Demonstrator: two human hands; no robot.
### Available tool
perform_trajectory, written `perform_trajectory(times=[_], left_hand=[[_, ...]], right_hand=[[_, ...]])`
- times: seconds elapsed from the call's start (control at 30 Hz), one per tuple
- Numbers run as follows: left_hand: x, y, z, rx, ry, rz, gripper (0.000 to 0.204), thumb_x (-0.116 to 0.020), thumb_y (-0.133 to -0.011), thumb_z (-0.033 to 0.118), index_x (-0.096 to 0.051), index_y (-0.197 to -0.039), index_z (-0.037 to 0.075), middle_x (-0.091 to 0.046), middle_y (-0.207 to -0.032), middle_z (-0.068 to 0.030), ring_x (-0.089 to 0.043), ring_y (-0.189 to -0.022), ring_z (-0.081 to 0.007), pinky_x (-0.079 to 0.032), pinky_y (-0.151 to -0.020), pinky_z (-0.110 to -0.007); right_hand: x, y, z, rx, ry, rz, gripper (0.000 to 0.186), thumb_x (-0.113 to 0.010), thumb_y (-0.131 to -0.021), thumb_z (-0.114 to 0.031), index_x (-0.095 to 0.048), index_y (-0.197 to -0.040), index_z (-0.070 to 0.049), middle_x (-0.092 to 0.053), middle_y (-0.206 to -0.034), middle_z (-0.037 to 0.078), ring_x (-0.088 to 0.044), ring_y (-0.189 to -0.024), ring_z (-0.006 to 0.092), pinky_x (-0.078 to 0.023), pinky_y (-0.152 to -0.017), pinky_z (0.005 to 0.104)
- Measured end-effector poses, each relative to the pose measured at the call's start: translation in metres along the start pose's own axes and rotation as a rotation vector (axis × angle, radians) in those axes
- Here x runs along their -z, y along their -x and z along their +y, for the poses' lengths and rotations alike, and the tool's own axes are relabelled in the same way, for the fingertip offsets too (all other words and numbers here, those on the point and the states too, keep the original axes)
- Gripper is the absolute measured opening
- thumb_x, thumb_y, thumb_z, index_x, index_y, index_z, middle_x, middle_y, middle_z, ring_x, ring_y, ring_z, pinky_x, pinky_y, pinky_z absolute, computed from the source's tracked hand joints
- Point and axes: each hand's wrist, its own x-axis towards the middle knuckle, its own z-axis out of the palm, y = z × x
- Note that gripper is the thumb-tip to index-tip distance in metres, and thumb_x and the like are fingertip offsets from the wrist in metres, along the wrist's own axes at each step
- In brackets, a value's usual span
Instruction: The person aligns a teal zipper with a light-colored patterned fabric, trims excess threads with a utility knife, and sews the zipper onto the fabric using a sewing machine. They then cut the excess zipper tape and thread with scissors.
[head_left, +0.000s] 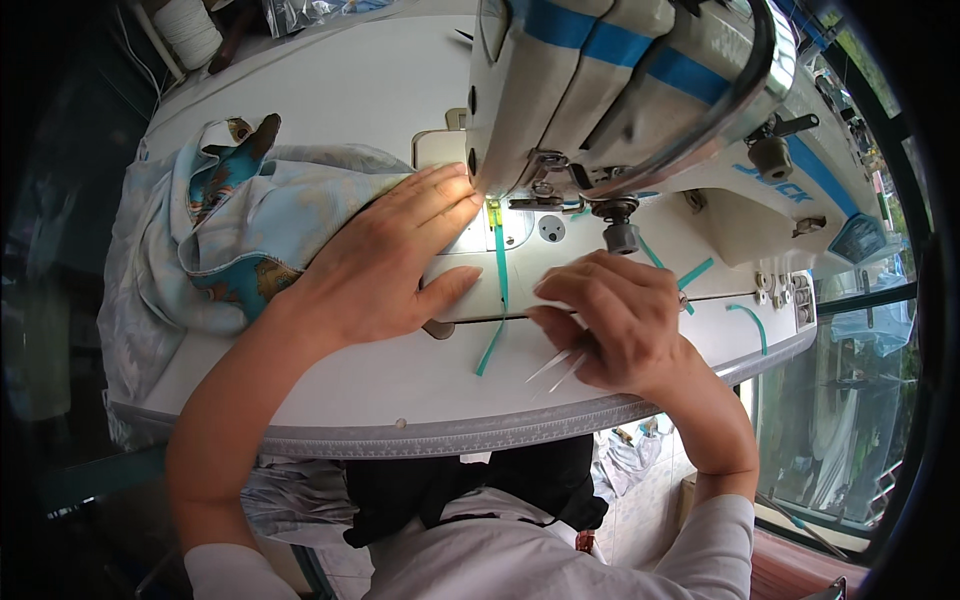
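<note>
My left hand (385,255) lies flat beside the needle area of the sewing machine (600,100), fingers stretched and thumb apart. Pale patterned fabric (300,205) with teal and brown parts bunches to its left and reaches under the fingers. From a small yellow-green piece (494,213) at the needle, a narrow teal strip (502,270) runs toward me over the machine bed. My right hand (625,320), slightly blurred, is curled to the right of this strip. It holds what look like tweezers (556,371), their two thin prongs pointing down and left from the palm.
Loose teal strip pieces (750,325) lie on the right of the white table (350,395), whose curved front edge carries a ruler band (480,440). The machine head overhangs the work from above. A white thread cone (187,32) stands at the far left.
</note>
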Motion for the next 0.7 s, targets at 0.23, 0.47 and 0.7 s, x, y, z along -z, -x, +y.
perform_trajectory(times=[0.23,0.47,0.7], left_hand=[[-0.007,-0.017,-0.007,0.132,0.275,0.185,0.018,-0.063,-0.094,0.01,-0.066,-0.104,-0.005,-0.066,-0.111,-0.0202,-0.061,-0.112,-0.0389,-0.05,-0.098,-0.046],[-0.022,-0.059,-0.029,0.283,0.264,0.317,0.005,-0.066,-0.083,0.0,-0.066,-0.077,0.0,-0.065,-0.088,-0.017,-0.061,-0.098,-0.0367,-0.05,-0.089,-0.045],[-0.026,-0.053,-0.029,0.319,0.203,0.321,0.008,-0.069,-0.082,0.0,-0.065,-0.076,0.001,-0.063,-0.101,-0.0177,-0.058,-0.106,-0.0359,-0.048,-0.092,-0.044]], right_hand=[[0.057,0.024,0.039,-0.682,0.305,-0.111,0.024,-0.076,-0.088,-0.009,-0.069,-0.11,-0.002,-0.067,-0.083,0.013,-0.066,-0.069,0.0276,-0.051,-0.063,0.0363],[0.063,0.051,0.062,-0.381,0.517,-0.027,0.023,-0.07,-0.087,0.001,-0.072,-0.11,-0.001,-0.069,-0.098,0.015,-0.066,-0.086,0.033,-0.052,-0.074,0.0419],[0.061,0.041,-0.016,-0.328,0.304,-0.227,0.031,-0.073,-0.079,0.005,-0.069,-0.11,0.001,-0.066,-0.104,0.012,-0.064,-0.094,0.0334,-0.051,-0.083,0.043]])
